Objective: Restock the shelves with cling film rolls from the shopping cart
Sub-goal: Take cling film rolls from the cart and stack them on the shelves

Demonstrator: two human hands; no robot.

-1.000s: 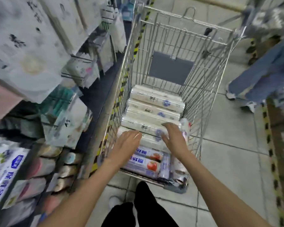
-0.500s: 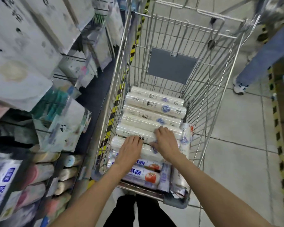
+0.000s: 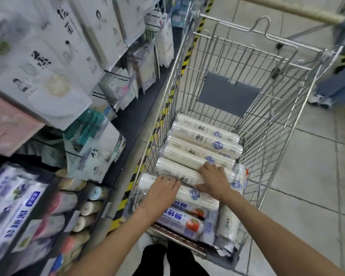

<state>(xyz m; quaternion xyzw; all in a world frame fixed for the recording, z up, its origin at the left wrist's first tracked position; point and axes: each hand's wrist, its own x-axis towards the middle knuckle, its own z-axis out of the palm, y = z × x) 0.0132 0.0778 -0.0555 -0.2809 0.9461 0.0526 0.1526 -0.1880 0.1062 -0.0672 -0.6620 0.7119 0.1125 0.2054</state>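
Head view, hands [image 3: 161,193] [image 3: 213,180] still on cling film rolls [image 3: 203,140]

light: even, soft, fairly bright indoor | shadows: faint, deepest in the shelves [image 3: 38,168] at left | blur: packets [image 3: 54,62] at left smeared, cart [image 3: 227,94] in the middle sharper | distortion: wide-angle bending at the edges, floor [image 3: 307,176] lines curved

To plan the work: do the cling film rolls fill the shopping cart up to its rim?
No, the cling film rolls lie low in the shopping cart, and its wire walls rise bare above them.
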